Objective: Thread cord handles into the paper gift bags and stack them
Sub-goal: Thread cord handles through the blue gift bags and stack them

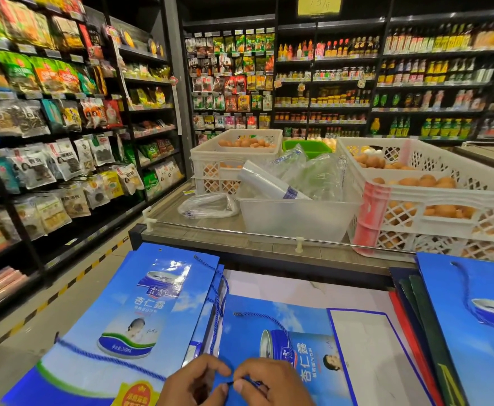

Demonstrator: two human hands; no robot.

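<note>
1. Far left it's just the shop shelves (49,112) packed with snack packets, nothing to do with the job.
2. Next comes a blue gift bag (140,312) lying flat at the lower left with more bags under it. A blue cord (108,357) trails loose across its front and another runs from an eyelet at its top edge, so I'd guess this is the pile of finished ones.
3. The left hand (196,382) sits at the bottom edge, fingers curled in, thumb and forefinger meeting the right hand's. Its grip is narrow; it seems to steady the bag edge or the cord end, can't tell which.
4. The right hand (269,385) pinches the tip of a dark blue cord end (245,382), a tight fingertip grip.
5. The bag being worked on (283,341) lies flat in front on the pale worktop (283,285), one cord already looping from an upper hole (237,314).
6. So the step looks like threading. Next I reckon: poke the tip through the hole, pull it through, knot it inside.
7. Right side: another blue bag (474,317) on a stack of dark ones, egg crates (415,194) behind.
</note>
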